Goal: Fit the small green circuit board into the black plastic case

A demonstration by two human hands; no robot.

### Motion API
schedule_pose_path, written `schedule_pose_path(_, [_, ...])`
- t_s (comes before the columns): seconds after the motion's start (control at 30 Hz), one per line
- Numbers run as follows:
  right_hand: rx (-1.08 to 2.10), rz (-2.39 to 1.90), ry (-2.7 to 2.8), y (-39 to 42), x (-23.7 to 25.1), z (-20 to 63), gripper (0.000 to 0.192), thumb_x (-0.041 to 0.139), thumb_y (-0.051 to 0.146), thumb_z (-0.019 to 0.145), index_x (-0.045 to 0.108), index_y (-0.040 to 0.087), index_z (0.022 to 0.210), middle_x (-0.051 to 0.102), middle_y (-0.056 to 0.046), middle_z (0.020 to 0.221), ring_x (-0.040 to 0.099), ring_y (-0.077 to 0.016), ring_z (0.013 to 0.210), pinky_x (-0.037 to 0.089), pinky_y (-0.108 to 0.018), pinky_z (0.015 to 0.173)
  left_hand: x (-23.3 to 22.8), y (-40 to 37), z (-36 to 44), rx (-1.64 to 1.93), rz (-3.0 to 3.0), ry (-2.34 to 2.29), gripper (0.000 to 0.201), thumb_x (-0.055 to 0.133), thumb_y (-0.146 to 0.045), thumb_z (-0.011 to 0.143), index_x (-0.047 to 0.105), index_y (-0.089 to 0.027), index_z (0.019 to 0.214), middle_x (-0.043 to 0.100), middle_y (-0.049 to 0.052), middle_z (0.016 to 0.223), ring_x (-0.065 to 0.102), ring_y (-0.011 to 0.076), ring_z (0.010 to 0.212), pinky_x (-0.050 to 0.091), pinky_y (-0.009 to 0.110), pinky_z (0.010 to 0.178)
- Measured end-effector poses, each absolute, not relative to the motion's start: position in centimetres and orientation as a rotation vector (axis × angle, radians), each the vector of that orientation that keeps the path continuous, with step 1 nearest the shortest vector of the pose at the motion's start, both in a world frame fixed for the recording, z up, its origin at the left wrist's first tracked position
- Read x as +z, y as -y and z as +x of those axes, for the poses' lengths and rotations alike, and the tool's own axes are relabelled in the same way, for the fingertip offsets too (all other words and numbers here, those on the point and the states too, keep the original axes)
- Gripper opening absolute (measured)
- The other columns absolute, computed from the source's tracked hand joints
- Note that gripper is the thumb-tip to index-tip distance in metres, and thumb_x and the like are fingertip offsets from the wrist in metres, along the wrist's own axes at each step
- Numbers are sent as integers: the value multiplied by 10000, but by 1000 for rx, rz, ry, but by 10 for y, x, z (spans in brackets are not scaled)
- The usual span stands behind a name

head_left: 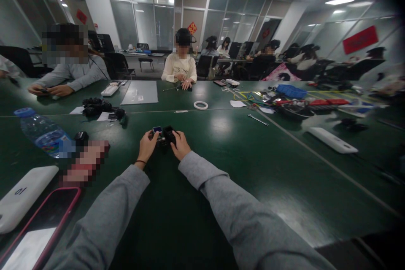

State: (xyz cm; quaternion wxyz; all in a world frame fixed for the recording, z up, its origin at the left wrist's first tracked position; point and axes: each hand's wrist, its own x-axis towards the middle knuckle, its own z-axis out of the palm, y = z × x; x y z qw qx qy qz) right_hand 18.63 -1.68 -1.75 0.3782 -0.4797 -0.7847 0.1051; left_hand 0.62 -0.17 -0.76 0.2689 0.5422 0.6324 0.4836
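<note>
Both my hands are close together over the middle of the green table [202, 168]. My left hand [147, 147] is closed on a small square device [157, 129] with a dark bluish screen and a pale frame, its thumb at the screen's edge. My right hand [181, 145] grips a small black box-like case [169, 133] right beside that device. Small dark parts show between the two, but I cannot make out whether they are joined. The undersides of both items are hidden by my fingers.
To my left lie a water bottle [46, 135], a phone in a red case [60, 209] and a white power bank [27, 196]. Ahead is a white ring [201, 105]; rightward, a wrench [258, 120], a white device [332, 140] and cluttered tools. People sit opposite.
</note>
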Motion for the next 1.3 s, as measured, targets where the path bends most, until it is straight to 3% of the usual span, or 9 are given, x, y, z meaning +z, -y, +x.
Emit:
schedule_pose_path(0.43, [285, -1273, 2006, 15, -21, 186, 644, 529, 114, 810, 297, 120, 1411, 287, -193, 1364, 307, -287, 1322, 366, -485, 1081, -1, 9, 11, 1175, 1774, -2088, 496, 416, -551, 855, 602, -159, 1094, 590, 149, 1044, 593, 267, 966, 457, 403, 869])
schedule_pose_path(0.77, [425, -1295, 1987, 17, -18, 187, 737, 633, 200, 785, 280, 181, 1431, 284, -157, 1368, 360, -283, 1300, 397, -478, 1057, -6, 6, 6, 1225, 1727, -1945, 465, 413, -555, 861, 556, -149, 1037, 626, 125, 1010, 602, 237, 936, 463, 371, 840])
schedule_pose_path(1.0, [390, -1113, 2134, 21, -16, 185, 691, 598, 176, 781, 315, 161, 1411, 311, -165, 1365, 366, -264, 1296, 401, -437, 1055, -5, 7, 5, 1116, 1754, -1929, 382, 298, -441, 927, 544, -178, 1052, 658, 133, 1010, 623, 265, 950, 445, 384, 841])
schedule_pose_path(1.3, [372, -1075, 2129, 18, -17, 186, 669, 576, 174, 786, 322, 163, 1404, 322, -156, 1380, 379, -257, 1294, 392, -437, 1065, -8, 6, 1, 1128, 1720, -1931, 314, 343, -385, 912, 575, -191, 994, 670, 110, 971, 622, 240, 904, 436, 347, 814])
